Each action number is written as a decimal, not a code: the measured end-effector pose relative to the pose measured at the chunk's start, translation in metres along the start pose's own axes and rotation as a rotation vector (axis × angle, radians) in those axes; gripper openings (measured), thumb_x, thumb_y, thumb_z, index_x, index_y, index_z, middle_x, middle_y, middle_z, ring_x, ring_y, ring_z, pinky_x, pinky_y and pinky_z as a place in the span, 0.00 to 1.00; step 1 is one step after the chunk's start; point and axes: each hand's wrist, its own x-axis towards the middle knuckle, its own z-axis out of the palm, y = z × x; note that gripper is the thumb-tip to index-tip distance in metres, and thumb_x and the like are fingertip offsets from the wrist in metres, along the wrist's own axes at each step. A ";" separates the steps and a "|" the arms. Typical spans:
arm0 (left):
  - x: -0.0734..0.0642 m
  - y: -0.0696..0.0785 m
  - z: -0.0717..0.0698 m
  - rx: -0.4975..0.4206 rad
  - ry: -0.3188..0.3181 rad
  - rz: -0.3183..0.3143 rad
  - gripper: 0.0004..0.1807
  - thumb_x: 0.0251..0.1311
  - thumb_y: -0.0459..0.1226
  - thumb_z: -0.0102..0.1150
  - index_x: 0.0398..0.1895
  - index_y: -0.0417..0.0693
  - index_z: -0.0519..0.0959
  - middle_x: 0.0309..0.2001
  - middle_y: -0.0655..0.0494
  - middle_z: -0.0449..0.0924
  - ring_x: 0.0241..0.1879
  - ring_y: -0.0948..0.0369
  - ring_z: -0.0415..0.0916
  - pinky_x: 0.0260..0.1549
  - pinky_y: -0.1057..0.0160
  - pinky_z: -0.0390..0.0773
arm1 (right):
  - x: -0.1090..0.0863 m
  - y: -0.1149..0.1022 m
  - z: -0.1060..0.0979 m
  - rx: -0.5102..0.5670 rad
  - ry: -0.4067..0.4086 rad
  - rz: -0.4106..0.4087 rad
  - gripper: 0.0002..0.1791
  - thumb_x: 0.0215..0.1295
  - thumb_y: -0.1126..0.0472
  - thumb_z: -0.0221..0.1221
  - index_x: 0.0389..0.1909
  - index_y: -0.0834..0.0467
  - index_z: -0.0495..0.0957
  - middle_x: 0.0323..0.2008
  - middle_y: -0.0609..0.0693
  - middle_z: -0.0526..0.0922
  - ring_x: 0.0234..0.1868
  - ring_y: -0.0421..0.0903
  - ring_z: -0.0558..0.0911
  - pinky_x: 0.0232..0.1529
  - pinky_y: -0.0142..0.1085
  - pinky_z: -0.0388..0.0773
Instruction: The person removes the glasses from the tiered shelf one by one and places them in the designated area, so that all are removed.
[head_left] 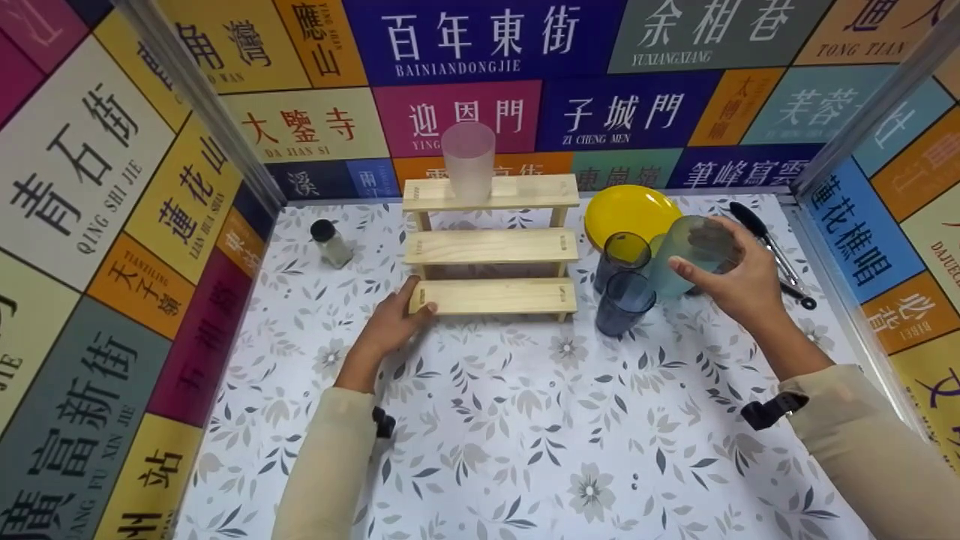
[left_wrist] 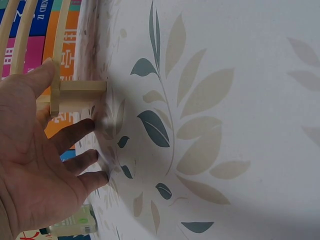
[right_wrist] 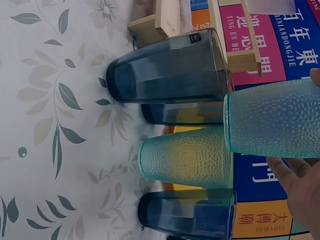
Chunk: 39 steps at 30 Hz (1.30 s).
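Note:
My right hand [head_left: 746, 274] grips a teal textured cup [right_wrist: 272, 120], raised off the table beside the other cups. Just left of it in the head view stand a dark blue cup [head_left: 626, 304] and a darker tinted cup [head_left: 624, 259]. The right wrist view also has a second teal textured cup [right_wrist: 187, 157] and another blue cup [right_wrist: 187, 212] on the table. My left hand [head_left: 394, 319] pinches the left end of the lowest step of a three-step wooden rack [head_left: 491, 296]. On the rack's top step rests a frosted pinkish cup [head_left: 469, 161].
A yellow plate [head_left: 630, 210] lies behind the cups. Black-ended utensils [head_left: 780, 259] are to the right of my right hand. A small black-capped bottle [head_left: 331, 244] stands left of the rack. Sign-covered walls [head_left: 480, 45] enclose the flower-patterned tabletop [head_left: 487, 442].

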 end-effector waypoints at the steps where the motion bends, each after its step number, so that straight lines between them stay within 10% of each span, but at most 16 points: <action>1: 0.000 0.000 0.000 -0.002 0.000 -0.003 0.43 0.81 0.61 0.56 0.91 0.60 0.55 0.82 0.32 0.67 0.80 0.27 0.64 0.77 0.27 0.66 | 0.000 0.002 -0.001 -0.006 0.000 0.008 0.52 0.63 0.39 0.79 0.85 0.42 0.67 0.77 0.54 0.76 0.71 0.52 0.77 0.58 0.27 0.73; 19: 0.000 -0.001 0.003 0.013 0.017 0.009 0.44 0.81 0.61 0.56 0.91 0.58 0.55 0.84 0.34 0.65 0.82 0.25 0.59 0.80 0.27 0.62 | -0.012 0.030 0.002 -0.031 -0.013 0.025 0.54 0.63 0.39 0.80 0.86 0.44 0.65 0.79 0.60 0.73 0.77 0.67 0.76 0.57 0.31 0.77; 31: 0.000 -0.001 0.002 -0.009 0.008 0.007 0.43 0.80 0.61 0.57 0.90 0.60 0.57 0.80 0.31 0.69 0.78 0.27 0.68 0.75 0.27 0.68 | -0.028 0.054 0.025 -0.039 0.016 -0.064 0.55 0.62 0.43 0.82 0.85 0.52 0.65 0.75 0.66 0.77 0.72 0.66 0.80 0.54 0.14 0.70; 39: 0.001 0.000 0.002 0.001 0.020 0.027 0.42 0.80 0.61 0.58 0.89 0.60 0.59 0.76 0.31 0.74 0.72 0.29 0.75 0.72 0.29 0.73 | -0.036 0.068 0.043 -0.059 0.069 -0.099 0.53 0.62 0.46 0.82 0.82 0.58 0.66 0.70 0.71 0.80 0.68 0.70 0.81 0.64 0.64 0.78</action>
